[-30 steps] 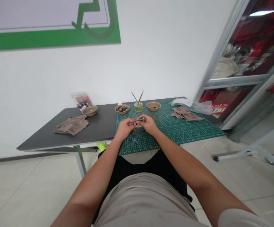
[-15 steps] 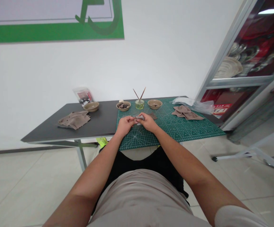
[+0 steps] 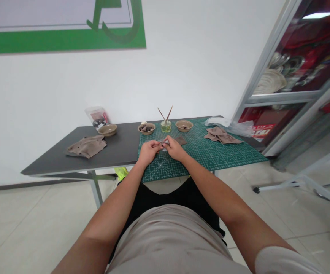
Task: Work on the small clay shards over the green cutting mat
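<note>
The person's left hand (image 3: 149, 152) and right hand (image 3: 175, 149) are close together above a green cutting mat (image 3: 210, 161), fingers curled inward, both pinching a small grey piece (image 3: 165, 142) between their fingertips. It is too small to tell what it is. Just beyond the right hand lies a small dark square (image 3: 181, 140) on the mat. Farther along the mat are a tan bowl (image 3: 183, 125), a glass jar (image 3: 166, 127) holding two thin sticks (image 3: 165, 114), and a crumpled tan cloth (image 3: 222, 135) near clear plastic (image 3: 233, 127). A second bowl (image 3: 146, 128), holding dark lumps, sits at the mat's far edge. The mat covers the right part of a dark grey table (image 3: 110, 150), which also bears a third bowl (image 3: 107, 130), a second tan cloth (image 3: 86, 147) and a clear bag (image 3: 97, 117) with a label too small to read. A yellow-green item (image 3: 121, 173) shows just below the table's near edge. The person wears a beige shirt (image 3: 167, 236) over dark clothing (image 3: 165, 194). Behind the table is a white wall with a green and white sign (image 3: 62, 38), its shapes not readable as words. To the right, a glass cabinet (image 3: 279, 76) holds metal dishes and a red label (image 3: 263, 130), also unreadable. The floor (image 3: 39, 224) is pale tile.
</note>
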Tool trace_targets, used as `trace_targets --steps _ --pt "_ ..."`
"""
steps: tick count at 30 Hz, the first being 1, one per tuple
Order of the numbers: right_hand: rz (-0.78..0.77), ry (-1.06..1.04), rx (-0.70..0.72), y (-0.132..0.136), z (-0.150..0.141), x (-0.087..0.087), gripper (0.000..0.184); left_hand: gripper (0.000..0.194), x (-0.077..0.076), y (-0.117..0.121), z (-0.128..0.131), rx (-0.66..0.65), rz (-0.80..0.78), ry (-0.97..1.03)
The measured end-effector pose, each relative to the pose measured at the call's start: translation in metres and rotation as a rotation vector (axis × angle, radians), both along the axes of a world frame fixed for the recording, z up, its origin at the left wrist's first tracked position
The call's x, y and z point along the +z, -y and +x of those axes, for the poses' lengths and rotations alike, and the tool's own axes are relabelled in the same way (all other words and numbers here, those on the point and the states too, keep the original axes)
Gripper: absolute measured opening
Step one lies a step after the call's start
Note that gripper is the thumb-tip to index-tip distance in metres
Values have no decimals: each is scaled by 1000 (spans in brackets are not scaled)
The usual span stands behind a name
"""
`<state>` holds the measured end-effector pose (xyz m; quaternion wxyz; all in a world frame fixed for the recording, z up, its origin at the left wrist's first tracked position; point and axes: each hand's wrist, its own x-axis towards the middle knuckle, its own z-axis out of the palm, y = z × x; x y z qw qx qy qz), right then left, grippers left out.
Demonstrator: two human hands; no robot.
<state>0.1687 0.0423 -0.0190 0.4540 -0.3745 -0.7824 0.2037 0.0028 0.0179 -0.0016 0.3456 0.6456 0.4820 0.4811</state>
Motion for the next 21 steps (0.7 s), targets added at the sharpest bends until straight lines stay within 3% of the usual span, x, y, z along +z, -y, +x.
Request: trace_targets --steps 11,21 --pt "-76 -14 -55 2 1 3 13 19 -5 -5 -3 -12 15 -54" --pt "33 25 -8 5 -2 2 5 15 1 2 -1 -1 9 -62"
